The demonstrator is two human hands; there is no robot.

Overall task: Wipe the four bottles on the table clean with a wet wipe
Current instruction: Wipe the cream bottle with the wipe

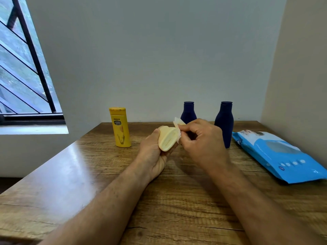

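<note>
Pale cream bottle, smooth plastic, flattened oval base turned toward cam, held above table centre. L hand grips it, fingers curled under, thumb on top. R hand pinches a thin white wet wipe against the bottle's 2 o'clock edge. Yellow bottle, flat-sided w/ label, upright at 10 o'clock. Two dark blue bottles, waisted, matte, upright at 12–1 o'clock. Glossy blue wipes pack lies at 3 o'clock. Wood-grain table.
</note>
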